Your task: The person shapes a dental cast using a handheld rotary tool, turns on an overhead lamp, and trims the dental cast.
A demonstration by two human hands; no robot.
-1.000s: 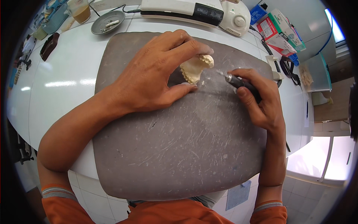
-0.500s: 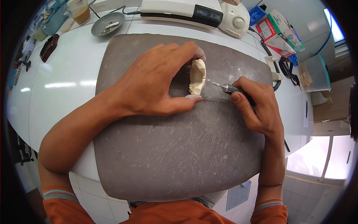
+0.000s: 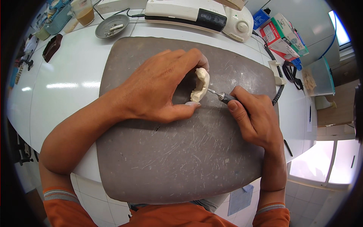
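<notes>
Between the thumb and fingertips of my left hand (image 3: 159, 87) is a cream-coloured dental plaster cast (image 3: 201, 84), curved like an arch, held up over the grey mat (image 3: 162, 162). My right hand (image 3: 257, 115) grips a dark rotary handpiece (image 3: 229, 99) much like a pen. Its slim bur (image 3: 213, 91) points left, with the tip at or very near the right edge of the cast; contact cannot be made out for sure. White dust coats my left thumb tip and fingertip.
Behind the mat stand a white machine with a dial unit (image 3: 241, 25) and a grey ashtray (image 3: 112, 26) holding a cigarette. A drink cup (image 3: 83, 13) is at the far left. Boxes (image 3: 281, 36), a coiled cord (image 3: 279, 94) and a black pen-like stick (image 3: 288, 148) lie right.
The cast has tilted and turned in my left fingers. My right hand has moved left and a little nearer me, bringing the bur from a gap away up to the cast's edge.
</notes>
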